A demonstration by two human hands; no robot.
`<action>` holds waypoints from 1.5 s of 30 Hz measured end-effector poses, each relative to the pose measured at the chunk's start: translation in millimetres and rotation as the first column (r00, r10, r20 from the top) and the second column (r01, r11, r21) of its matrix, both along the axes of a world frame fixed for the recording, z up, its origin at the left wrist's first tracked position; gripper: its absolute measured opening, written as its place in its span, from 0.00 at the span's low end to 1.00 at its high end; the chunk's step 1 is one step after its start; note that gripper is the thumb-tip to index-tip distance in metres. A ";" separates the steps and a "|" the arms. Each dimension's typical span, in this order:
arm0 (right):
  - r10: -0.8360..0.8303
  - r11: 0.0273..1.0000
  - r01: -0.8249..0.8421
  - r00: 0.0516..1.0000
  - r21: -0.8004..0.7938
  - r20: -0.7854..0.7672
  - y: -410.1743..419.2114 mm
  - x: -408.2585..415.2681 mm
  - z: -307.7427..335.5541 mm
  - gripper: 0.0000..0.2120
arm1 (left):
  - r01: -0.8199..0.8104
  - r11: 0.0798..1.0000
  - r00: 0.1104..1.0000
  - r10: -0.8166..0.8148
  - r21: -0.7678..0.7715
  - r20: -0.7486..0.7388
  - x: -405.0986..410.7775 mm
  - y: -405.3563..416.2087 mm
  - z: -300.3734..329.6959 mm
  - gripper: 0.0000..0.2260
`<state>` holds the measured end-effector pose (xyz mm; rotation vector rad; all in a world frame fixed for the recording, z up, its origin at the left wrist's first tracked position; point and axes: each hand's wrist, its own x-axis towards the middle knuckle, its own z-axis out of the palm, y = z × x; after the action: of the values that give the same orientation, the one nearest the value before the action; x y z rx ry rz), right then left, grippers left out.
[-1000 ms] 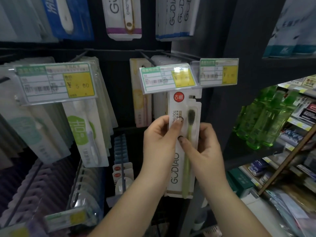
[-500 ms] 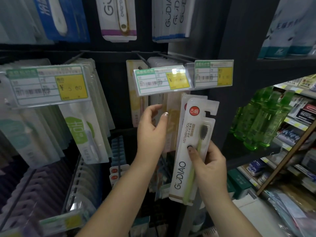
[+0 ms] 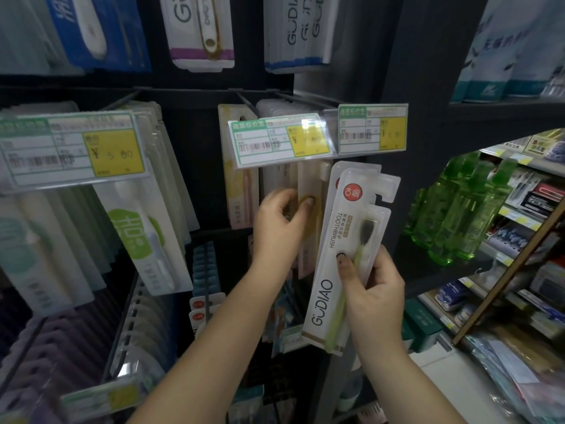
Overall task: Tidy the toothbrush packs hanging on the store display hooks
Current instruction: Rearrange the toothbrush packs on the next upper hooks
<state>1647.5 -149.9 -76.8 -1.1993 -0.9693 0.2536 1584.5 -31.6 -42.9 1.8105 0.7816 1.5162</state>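
Observation:
My right hand (image 3: 371, 289) grips a white GUDIAO toothbrush pack (image 3: 328, 270) with a green brush, held tilted and off its hook, with a second pack right behind it. My left hand (image 3: 279, 228) pinches the beige packs (image 3: 308, 185) hanging on the middle hook (image 3: 247, 102), thumb on the front pack. A price tag (image 3: 279, 139) hangs at that hook's end, and another price tag (image 3: 373, 128) marks the hook to its right.
More toothbrush packs (image 3: 137, 240) hang at the left behind a big price tag (image 3: 72, 148). Upper rows hold further packs (image 3: 201, 29). A dark shelf post (image 3: 428, 87) stands right of the hooks. Green bottles (image 3: 458, 215) line the right-hand shelf.
My right hand pulled the white pack off the hook and down to the right. My left hand let go of it and moved onto the beige packs on the middle hook.

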 end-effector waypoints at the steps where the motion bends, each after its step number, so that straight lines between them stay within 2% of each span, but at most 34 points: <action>1: -0.002 1.000 0.002 1.000 0.005 0.004 0.0 -0.2 0.0 0.08 | 0.022 1.000 1.000 -0.022 -0.003 0.004 1.0 0.1 0.7 0.18; 5: -0.047 0.999 0.045 0.997 0.020 0.057 -0.1 1.1 -1.3 0.07 | 0.088 0.994 0.995 -0.085 -0.063 0.057 2.3 -1.1 1.0 0.17; 10: -0.121 0.992 0.116 0.989 0.057 0.090 -6.1 5.5 -4.7 0.07 | 0.143 0.988 0.983 -0.135 -0.059 0.127 -4.2 -9.2 1.0 0.05; 16: -0.176 0.984 0.176 0.984 0.042 0.010 -17.6 11.1 1.2 0.06 | 0.119 0.989 0.983 -0.130 0.085 0.128 -11.8 -23.2 -0.4 0.06; 20: -0.229 0.973 0.230 0.973 0.031 -0.038 -24.7 16.8 14.1 0.06 | 0.179 0.979 0.967 -0.194 0.102 0.163 -17.2 -34.6 2.2 0.04; 23: -0.256 0.967 0.256 0.966 0.009 -0.045 -32.8 25.9 26.9 0.01 | 0.206 0.972 0.954 -0.225 0.110 0.199 -20.8 -42.8 6.9 0.02; 26: -0.235 0.972 0.234 0.972 -0.032 -0.025 -40.8 37.9 38.3 0.07 | 0.256 0.965 0.942 -0.264 0.061 0.208 -27.1 -49.2 11.7 0.03; 31: -0.267 0.962 0.270 0.962 -0.049 0.058 -43.8 43.7 46.1 0.01 | 0.429 0.903 0.892 -0.417 -0.032 0.177 -38.0 -56.4 10.6 0.04; 32: -0.273 0.960 0.277 0.960 -0.052 0.066 -43.1 43.7 44.9 0.04 | 0.442 0.896 0.888 -0.429 -0.048 0.167 -41.2 -57.8 8.3 0.04; 34: -0.267 0.961 0.271 0.961 -0.061 0.076 -42.0 42.8 42.1 0.08 | 0.423 0.900 0.901 -0.405 -0.106 0.157 -48.8 -59.4 2.3 0.01; 35: -0.265 0.961 0.270 0.961 -0.062 0.083 -41.6 40.9 41.3 0.07 | 0.395 0.906 0.915 -0.372 -0.154 0.158 -52.4 -59.1 -1.3 0.01; 39: -0.249 0.963 0.261 0.958 -0.073 0.143 -40.0 34.0 33.1 0.04 | 0.202 0.925 0.975 -0.159 -0.321 0.157 -66.6 -50.9 -17.4 0.09; 42: -0.222 0.969 0.236 0.962 -0.077 0.160 -38.4 26.2 26.2 0.04 | 0.154 0.895 0.971 -0.058 -0.418 0.234 -80.0 -40.2 -26.0 0.12; 45: -0.207 0.972 0.221 0.967 -0.079 0.148 -36.7 19.0 18.7 0.05 | 0.092 0.886 0.955 0.051 -0.455 0.293 -91.8 -27.1 -26.6 0.10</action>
<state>1666.5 -186.6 -58.1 -1.4123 -0.9464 0.0445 1492.8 -58.7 -69.5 1.1995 0.8804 1.3945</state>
